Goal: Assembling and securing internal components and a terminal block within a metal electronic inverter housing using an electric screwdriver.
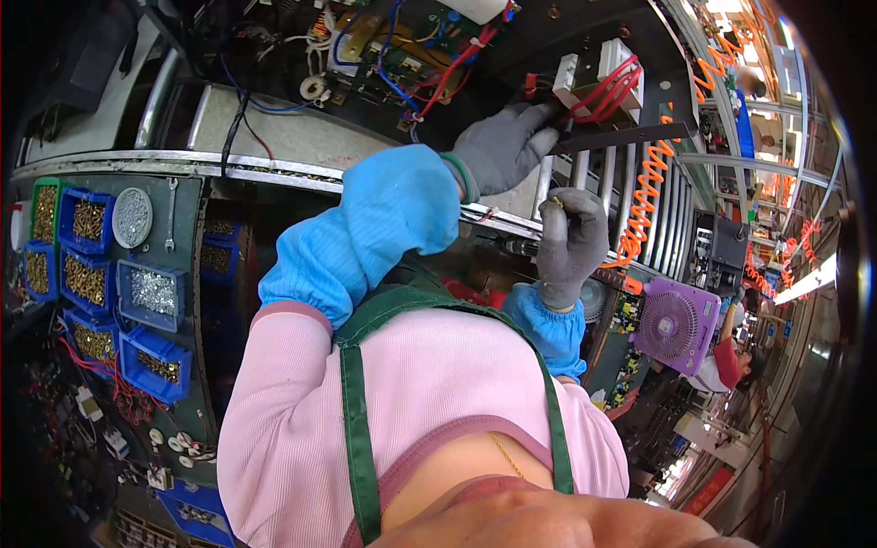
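My left hand [507,146], in a grey glove, reaches across to the near edge of a black metal chassis [630,137]. Its fingers and thumb close over that edge, though the fingertips are partly hidden. Just beyond them are white connector blocks [619,62] with looped red wires [607,96]. My right hand [571,247], also grey-gloved, is raised nearer my body with thumb and fingertips pinched together. Between them is a small brass-coloured screw [556,200], apart from the chassis.
Circuit boards and cables [402,68] fill the chassis at the upper left. Metal rollers [607,183] run beneath it, beside a coiled orange hose [647,187]. Blue bins [87,279] of screws and a wrench [172,215] lie left. A purple fan [676,324] stands right; people work beyond.
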Demonstrator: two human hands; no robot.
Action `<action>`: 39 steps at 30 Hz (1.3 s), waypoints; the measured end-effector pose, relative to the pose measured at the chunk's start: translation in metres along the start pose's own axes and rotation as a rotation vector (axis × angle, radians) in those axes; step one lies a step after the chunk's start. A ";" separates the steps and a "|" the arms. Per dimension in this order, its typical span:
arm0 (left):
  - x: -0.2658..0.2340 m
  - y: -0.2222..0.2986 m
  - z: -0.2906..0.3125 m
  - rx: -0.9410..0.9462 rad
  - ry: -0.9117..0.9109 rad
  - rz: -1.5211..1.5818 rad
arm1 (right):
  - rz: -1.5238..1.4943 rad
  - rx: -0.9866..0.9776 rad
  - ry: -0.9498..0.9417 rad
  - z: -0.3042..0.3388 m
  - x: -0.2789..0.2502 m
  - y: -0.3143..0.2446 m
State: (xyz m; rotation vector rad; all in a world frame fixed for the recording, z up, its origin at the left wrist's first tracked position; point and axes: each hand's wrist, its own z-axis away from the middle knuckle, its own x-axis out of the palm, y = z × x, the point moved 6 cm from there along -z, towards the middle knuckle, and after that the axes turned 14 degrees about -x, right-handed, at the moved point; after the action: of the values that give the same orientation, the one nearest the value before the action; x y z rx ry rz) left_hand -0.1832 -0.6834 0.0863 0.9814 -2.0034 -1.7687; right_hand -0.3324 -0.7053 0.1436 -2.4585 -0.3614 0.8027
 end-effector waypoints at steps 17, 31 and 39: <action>0.008 -0.024 -0.022 -0.359 0.022 0.275 | -0.145 0.445 0.114 -0.015 -0.004 0.058; 0.016 -0.029 -0.008 -0.444 -0.090 0.439 | -0.198 0.280 -0.048 -0.038 -0.020 0.104; 0.016 -0.029 -0.008 -0.374 0.135 0.160 | -0.404 0.297 0.001 -0.045 -0.007 0.080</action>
State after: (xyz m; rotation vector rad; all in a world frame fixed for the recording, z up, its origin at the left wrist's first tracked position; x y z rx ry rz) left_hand -0.1812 -0.7001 0.0572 0.7746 -1.5469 -1.8432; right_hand -0.3037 -0.7920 0.1335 -2.0184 -0.6622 0.6297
